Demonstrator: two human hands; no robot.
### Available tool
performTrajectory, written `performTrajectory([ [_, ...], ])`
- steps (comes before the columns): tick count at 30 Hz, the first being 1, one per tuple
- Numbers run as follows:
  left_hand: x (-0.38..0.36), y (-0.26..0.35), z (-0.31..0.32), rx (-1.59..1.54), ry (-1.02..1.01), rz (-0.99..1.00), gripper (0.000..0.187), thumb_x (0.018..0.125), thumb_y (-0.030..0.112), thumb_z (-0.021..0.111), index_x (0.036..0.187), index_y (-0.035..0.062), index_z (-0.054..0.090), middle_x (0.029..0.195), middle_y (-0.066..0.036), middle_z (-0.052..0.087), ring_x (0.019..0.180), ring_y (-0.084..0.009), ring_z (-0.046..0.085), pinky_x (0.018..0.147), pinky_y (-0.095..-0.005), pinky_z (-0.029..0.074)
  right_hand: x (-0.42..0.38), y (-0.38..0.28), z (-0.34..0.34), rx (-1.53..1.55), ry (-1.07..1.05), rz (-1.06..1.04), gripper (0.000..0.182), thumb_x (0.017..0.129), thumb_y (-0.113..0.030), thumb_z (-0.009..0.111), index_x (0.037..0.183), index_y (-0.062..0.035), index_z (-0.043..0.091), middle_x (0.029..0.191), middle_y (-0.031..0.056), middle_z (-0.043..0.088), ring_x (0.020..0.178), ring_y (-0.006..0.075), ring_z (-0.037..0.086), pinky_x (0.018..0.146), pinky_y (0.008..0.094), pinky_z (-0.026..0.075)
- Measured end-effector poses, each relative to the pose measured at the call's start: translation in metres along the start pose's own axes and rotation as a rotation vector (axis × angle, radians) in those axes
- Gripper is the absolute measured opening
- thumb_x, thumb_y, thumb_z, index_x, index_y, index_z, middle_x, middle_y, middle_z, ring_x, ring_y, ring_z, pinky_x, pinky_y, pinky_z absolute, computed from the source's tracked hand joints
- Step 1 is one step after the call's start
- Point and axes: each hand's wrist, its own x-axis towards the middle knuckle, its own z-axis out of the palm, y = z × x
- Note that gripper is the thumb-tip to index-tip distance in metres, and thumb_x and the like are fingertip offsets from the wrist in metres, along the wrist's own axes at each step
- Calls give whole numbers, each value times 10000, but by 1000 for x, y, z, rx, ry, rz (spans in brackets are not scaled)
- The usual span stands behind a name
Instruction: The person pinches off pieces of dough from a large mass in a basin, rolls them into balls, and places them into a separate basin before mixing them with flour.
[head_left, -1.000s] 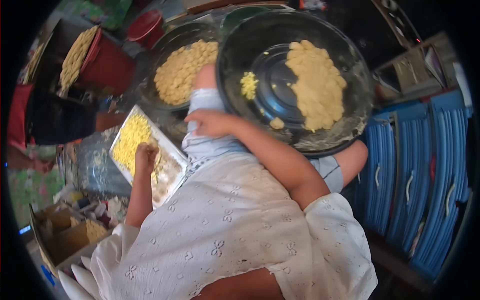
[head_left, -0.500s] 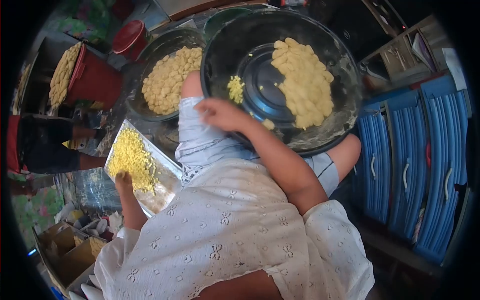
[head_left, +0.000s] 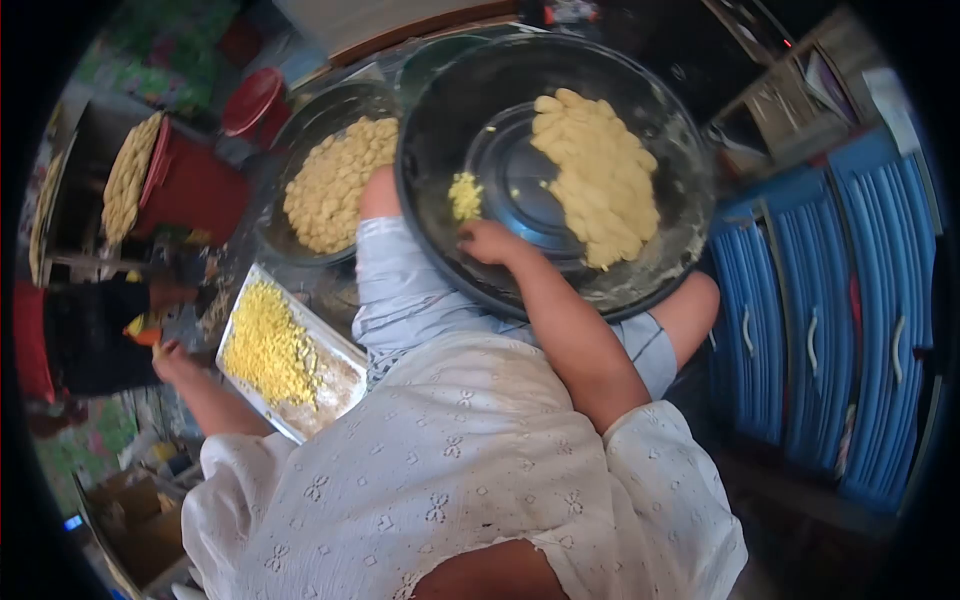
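Dough heap (head_left: pixel 598 180) beyond right hand (head_left: pixel 490 242), apart; grip seemingly empty.

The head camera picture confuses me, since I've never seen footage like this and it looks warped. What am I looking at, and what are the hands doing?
The camera sits on a person's head and looks down with a very wide lens, which bends the edges. The white embroidered garment at the bottom is the person's own clothing. No machine is here, only two bare hands. The right hand reaches into the large black round basin resting on the lap, beside a heap of pale yellow dough pieces and a small pile of bright yellow bits. Whether it holds anything cannot be told. The left hand is stretched out beside the flat metal tray of yellow bits, not touching it. Behind stands a second dark bowl of dough pieces.
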Motion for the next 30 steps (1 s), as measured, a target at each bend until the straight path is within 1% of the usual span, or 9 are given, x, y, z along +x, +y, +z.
performTrajectory([
  [9,26,191,83,365,357,280,302,838,253,415,867,-26,526,793,-141,560,708,-266,555,609,-362,474,-9,-11,-10,-34,-31,4,420,754,-299,590,1119,-95,544,1111,145,558,1037,290,523,856,373,416],
  [15,0,194,108,569,699,563,443,833,284,366,911,-118,537,908,-211,601,834,-326,597,700,-424,508,-15,-16,-16,-34,-38,-4,412,757,-285,601,1117,-93,545,1099,152,561,1036,309,518,866,379,410],
  [16,-104,166,186,1229,994,528,476,818,320,409,715,-105,597,622,-119,607,584,-293,609,480,-373,506,-16,-16,-17,-28,-29,1,412,757,-285,601,1117,-93,545,1099,152,561,1036,309,518,866,379,410],
  [17,-99,167,193,1230,978,532,476,818,320,409,715,-105,597,622,-119,607,584,-293,609,480,-373,506,-16,-16,-17,-29,-36,-6,412,758,-287,601,1119,-96,545,1099,151,561,1035,308,519,866,379,410],
  [19,-34,210,156,403,955,463,286,819,181,380,890,0,590,804,-54,637,650,-200,609,547,-364,509,-18,-17,-19,-26,-34,-2,412,759,-289,600,1121,-99,544,1099,150,561,1035,307,519,865,379,410],
  [20,-35,210,155,406,944,458,286,819,181,380,890,0,590,804,-54,637,650,-200,609,547,-364,509,-19,-18,-19,-23,-43,3,414,757,-291,601,1121,-100,544,1098,149,562,1033,306,521,864,379,411],
  [24,-58,212,170,2026,1081,14,251,769,204,493,960,85,604,980,61,587,862,-152,566,695,-370,468,-18,-18,-18,-25,-55,11,419,750,-297,607,1115,-99,549,1088,153,566,1024,305,526,856,380,415],
  [26,-110,205,198,2581,899,-236,309,740,174,551,1045,154,594,1047,80,580,907,-121,562,733,-356,452,-15,-15,-15,-17,-68,5,419,747,-295,610,1112,-98,550,1081,155,569,1020,307,528,853,378,416],
  [30,-18,258,141,2015,1262,-258,298,729,200,567,1024,168,599,1042,71,588,908,-122,565,753,-346,451,-9,-9,-8,4,-25,-43,405,736,-270,621,1093,-88,561,1062,161,576,1009,312,532,848,376,418],
])
